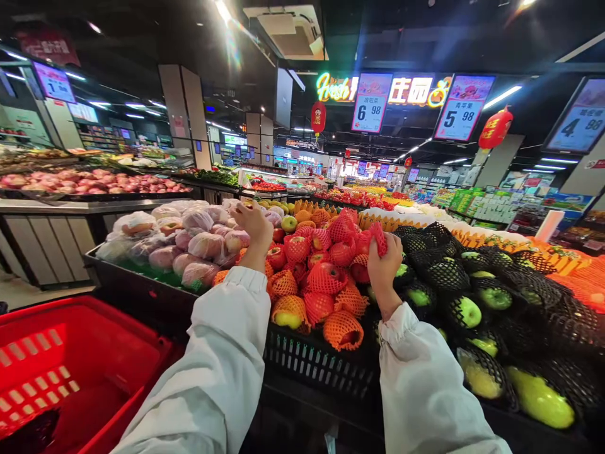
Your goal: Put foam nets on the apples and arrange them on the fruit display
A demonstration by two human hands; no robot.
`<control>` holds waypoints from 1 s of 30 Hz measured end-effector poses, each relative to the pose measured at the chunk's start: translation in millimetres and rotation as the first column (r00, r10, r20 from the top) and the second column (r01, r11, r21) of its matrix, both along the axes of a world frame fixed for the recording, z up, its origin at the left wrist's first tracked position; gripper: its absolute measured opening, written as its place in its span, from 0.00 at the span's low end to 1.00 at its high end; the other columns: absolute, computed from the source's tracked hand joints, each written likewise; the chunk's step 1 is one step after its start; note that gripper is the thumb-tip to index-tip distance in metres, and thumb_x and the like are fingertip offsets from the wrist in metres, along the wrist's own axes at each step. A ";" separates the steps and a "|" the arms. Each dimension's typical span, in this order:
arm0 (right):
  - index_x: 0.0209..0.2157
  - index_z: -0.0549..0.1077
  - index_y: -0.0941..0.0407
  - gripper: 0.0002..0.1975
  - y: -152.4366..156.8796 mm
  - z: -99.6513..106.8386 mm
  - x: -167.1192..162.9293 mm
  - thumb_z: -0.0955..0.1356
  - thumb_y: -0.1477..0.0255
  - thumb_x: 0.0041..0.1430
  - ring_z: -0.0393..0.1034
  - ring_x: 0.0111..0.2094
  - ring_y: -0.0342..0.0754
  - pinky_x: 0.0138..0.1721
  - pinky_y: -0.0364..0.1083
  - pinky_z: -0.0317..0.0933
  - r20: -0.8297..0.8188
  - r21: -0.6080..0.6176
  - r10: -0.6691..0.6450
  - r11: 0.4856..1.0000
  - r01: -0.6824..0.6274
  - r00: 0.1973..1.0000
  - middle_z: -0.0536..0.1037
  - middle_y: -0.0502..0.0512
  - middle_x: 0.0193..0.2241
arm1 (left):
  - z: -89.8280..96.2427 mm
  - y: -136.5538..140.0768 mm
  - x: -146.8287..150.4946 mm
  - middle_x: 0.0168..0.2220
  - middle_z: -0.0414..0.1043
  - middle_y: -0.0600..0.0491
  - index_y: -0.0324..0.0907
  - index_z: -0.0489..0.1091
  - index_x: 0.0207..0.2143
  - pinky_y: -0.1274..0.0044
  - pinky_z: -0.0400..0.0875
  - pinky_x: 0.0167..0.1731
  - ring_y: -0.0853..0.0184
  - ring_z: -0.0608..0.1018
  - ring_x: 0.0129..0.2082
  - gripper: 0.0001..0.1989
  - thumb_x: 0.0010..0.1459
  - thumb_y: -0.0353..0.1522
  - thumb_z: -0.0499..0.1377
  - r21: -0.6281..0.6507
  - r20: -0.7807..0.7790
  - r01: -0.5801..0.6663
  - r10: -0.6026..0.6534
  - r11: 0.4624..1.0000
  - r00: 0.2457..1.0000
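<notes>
Left of red apples (326,277): my left grip (255,226), closure I can't tell.
Right of them: my right grip (386,261) clamps red netting (379,239)!

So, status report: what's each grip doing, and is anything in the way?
Left grip raised, contents unclear. Right grip holding red foam-mesh netting. Nothing visibly blocking either.

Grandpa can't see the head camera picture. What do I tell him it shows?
In a shop, a person's right hand holds red netting, and the left hand is raised near plastic-wrapped fruit. Net-wrapped apples lie between them, with black-netted fruit at right and a red basket at lower left.
</notes>
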State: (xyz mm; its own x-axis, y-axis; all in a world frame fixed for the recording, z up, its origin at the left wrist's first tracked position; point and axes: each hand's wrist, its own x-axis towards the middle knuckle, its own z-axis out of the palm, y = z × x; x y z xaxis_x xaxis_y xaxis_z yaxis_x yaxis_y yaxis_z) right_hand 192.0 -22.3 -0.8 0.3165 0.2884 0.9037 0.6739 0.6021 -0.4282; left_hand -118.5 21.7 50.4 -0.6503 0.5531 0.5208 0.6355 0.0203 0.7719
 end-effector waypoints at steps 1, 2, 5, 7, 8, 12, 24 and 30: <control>0.41 0.76 0.55 0.12 -1.0 0.2 -0.1 0.65 0.65 0.62 0.69 0.46 0.58 0.52 0.58 0.64 -0.003 0.014 -0.022 1.000 0.022 1.000 0.76 0.61 0.42 | 6.1 -7.7 5.4 0.69 0.55 0.32 0.36 0.70 0.62 0.48 0.48 0.69 0.42 0.53 0.71 0.25 0.64 0.23 0.51 0.077 -0.027 -0.044 0.046 0.996 0.999; 0.42 0.77 0.55 0.13 -1.9 0.3 -0.2 0.65 0.65 0.62 0.68 0.47 0.58 0.53 0.58 0.64 -0.008 0.019 -0.051 0.999 0.051 0.999 0.74 0.62 0.43 | 11.3 -15.2 12.7 0.68 0.56 0.35 0.39 0.69 0.63 0.52 0.49 0.70 0.44 0.54 0.71 0.26 0.63 0.23 0.54 0.164 -0.049 -0.063 0.072 0.984 0.996; 0.43 0.79 0.55 0.14 -3.6 0.2 0.4 0.66 0.63 0.63 0.66 0.48 0.59 0.54 0.61 0.62 -0.024 -0.002 -0.136 0.991 0.136 0.990 0.72 0.62 0.43 | 18.8 -32.7 43.9 0.69 0.55 0.39 0.43 0.65 0.66 0.57 0.49 0.72 0.48 0.57 0.71 0.31 0.60 0.27 0.63 0.440 -0.038 -0.006 0.025 0.898 0.999; 0.44 0.79 0.55 0.16 -4.2 0.0 1.0 0.65 0.62 0.64 0.66 0.47 0.59 0.53 0.61 0.63 -0.032 -0.008 -0.137 0.991 0.137 0.990 0.71 0.61 0.42 | 17.1 -36.5 66.9 0.70 0.56 0.40 0.45 0.62 0.67 0.59 0.52 0.72 0.52 0.59 0.71 0.34 0.60 0.33 0.67 0.603 0.053 0.081 -0.141 0.794 0.989; 0.44 0.79 0.55 0.16 -4.3 -0.1 1.0 0.65 0.62 0.64 0.66 0.45 0.58 0.51 0.60 0.64 -0.035 -0.005 -0.113 0.994 0.112 0.993 0.71 0.60 0.40 | 14.8 -35.8 77.3 0.69 0.57 0.41 0.47 0.61 0.67 0.61 0.56 0.71 0.54 0.61 0.71 0.33 0.61 0.37 0.66 0.671 0.129 0.125 -0.280 0.731 0.951; 0.45 0.78 0.55 0.15 -4.2 -1.4 -1.4 0.65 0.63 0.66 0.70 0.41 0.55 0.48 0.56 0.67 -0.014 0.008 0.040 0.999 -0.040 0.999 0.75 0.58 0.39 | 3.3 -24.4 100.4 0.61 0.71 0.45 0.47 0.66 0.60 0.69 0.76 0.58 0.60 0.75 0.62 0.21 0.71 0.47 0.54 0.803 0.471 0.262 -0.839 0.535 0.271; 0.52 0.76 0.54 0.21 -1.2 -5.2 -8.8 0.68 0.74 0.55 0.74 0.53 0.58 0.59 0.60 0.67 0.151 -0.087 0.235 0.971 -0.224 0.960 0.81 0.61 0.50 | -9.5 -33.5 109.6 0.44 0.81 0.49 0.40 0.72 0.54 0.77 0.83 0.43 0.65 0.84 0.43 0.14 0.67 0.28 0.58 0.825 0.526 0.420 -0.785 0.377 -0.327; 0.49 0.74 0.56 0.19 1.3 -4.9 -9.6 0.69 0.61 0.59 0.78 0.38 0.54 0.38 0.52 0.73 -0.042 -0.159 0.264 0.950 -0.268 0.963 0.82 0.62 0.44 | -21.0 -40.5 116.3 0.36 0.82 0.47 0.38 0.70 0.58 0.77 0.81 0.29 0.63 0.84 0.30 0.24 0.66 0.43 0.56 0.750 0.584 0.598 -0.708 0.282 -0.398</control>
State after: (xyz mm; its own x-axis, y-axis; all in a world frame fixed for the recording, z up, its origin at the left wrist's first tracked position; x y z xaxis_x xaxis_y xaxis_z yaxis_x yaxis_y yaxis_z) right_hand 182.4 -21.0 -5.7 0.2258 0.5064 0.8322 0.4889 0.6799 -0.5465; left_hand -2.1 -18.9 29.4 0.2270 0.9537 0.1973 -0.7780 0.0557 0.6258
